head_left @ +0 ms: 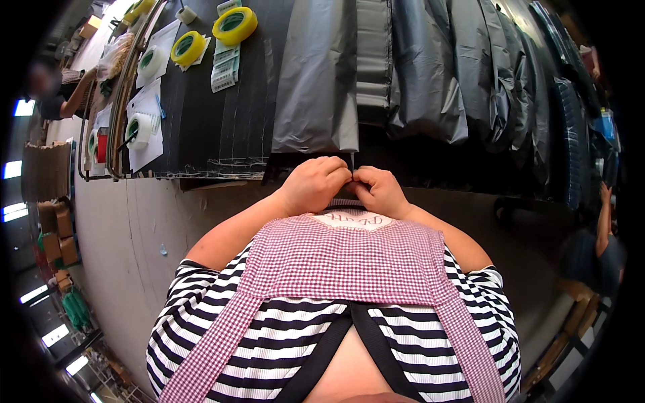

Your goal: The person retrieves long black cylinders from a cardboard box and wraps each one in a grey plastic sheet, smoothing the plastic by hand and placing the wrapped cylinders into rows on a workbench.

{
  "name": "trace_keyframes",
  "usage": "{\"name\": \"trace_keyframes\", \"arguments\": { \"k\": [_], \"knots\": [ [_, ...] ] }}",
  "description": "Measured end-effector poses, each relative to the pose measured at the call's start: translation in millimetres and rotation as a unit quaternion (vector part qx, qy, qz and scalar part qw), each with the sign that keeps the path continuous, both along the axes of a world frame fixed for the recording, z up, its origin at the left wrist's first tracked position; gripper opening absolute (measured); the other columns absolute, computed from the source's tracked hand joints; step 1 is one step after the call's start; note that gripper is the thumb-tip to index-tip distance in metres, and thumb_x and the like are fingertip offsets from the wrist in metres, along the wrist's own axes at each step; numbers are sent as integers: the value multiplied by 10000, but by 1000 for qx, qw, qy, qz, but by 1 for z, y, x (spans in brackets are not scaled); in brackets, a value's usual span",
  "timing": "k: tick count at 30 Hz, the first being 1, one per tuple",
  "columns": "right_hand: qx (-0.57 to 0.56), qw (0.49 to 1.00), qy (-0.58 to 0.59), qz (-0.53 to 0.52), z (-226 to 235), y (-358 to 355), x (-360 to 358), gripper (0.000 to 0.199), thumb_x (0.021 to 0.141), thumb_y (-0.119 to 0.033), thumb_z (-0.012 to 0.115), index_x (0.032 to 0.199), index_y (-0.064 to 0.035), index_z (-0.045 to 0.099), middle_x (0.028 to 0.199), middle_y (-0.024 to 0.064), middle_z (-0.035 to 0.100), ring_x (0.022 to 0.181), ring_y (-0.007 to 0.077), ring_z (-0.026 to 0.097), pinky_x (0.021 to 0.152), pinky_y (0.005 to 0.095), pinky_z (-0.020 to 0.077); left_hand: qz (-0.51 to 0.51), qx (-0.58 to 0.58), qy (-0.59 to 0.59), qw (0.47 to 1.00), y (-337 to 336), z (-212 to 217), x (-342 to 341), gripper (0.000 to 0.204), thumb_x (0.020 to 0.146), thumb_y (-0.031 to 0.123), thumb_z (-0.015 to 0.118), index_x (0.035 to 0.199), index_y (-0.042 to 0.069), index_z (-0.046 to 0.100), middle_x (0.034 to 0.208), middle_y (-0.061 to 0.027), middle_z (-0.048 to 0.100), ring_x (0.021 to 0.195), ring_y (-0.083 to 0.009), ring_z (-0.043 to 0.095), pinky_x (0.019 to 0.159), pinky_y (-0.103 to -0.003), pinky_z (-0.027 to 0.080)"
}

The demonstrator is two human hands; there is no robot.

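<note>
My left hand (316,183) and my right hand (380,191) meet just in front of the table's near edge, above the apron's top. Both are closed, fingertips pinched together and nearly touching. Whatever lies in the pinch is too small and hidden to make out. Directly beyond them, a long grey plastic bag (316,87) lies flat, its near end reaching the table edge. Its right near corner comes down close to my fingertips. Under that end, a dark piece (279,166) hangs partly hidden behind my left hand.
Yellow tape rolls (235,27), white tape rolls (140,131) and a label strip (226,67) lie on the black table (201,121) at left. Several grey plastic bags (426,74) hang over the edge at right. Other people (50,87) are at the far left and right (594,248).
</note>
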State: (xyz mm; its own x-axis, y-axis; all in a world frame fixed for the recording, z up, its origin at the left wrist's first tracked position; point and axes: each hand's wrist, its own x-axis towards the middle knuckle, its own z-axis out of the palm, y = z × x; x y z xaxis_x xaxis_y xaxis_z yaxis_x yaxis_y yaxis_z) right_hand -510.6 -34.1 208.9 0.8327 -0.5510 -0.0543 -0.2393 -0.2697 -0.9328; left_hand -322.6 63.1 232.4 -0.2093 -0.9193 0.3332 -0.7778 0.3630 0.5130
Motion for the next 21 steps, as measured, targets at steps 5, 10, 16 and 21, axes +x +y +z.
{"name": "trace_keyframes", "arguments": {
  "k": [5,10,16,21],
  "knots": [
    [6,997,70,3,8,-7,-3,60,849,-30,670,861,18,636,774,116,657,722,187,662,684,305,532,174,162,287,928,9,20,2,27,945,18,613,972,19,609,988,-88,670,870,-180,654,776,-305,530],
    [152,982,105,-26,-7,-16,-25,104,889,-74,647,856,24,643,825,130,707,772,194,682,718,317,528,35,341,717,607,126,18,104,165,1018,176,598,979,60,488,795,-69,609,734,-176,614,676,-310,508],
    [298,953,57,9,-9,-29,-36,89,916,-15,600,969,15,665,920,81,715,816,150,678,763,282,545,312,550,-94,769,253,-23,175,165,956,183,641,1072,67,647,1212,-98,647,1024,-274,650,835,-394,534],
    [-214,968,32,-124,-18,-54,-8,447,748,-52,776,1128,-66,542,1061,165,572,863,348,640,735,400,536,246,-27,-234,940,103,13,156,464,789,53,774,1236,110,660,1366,-108,605,1125,-333,615,954,-414,508]
  ]
}}
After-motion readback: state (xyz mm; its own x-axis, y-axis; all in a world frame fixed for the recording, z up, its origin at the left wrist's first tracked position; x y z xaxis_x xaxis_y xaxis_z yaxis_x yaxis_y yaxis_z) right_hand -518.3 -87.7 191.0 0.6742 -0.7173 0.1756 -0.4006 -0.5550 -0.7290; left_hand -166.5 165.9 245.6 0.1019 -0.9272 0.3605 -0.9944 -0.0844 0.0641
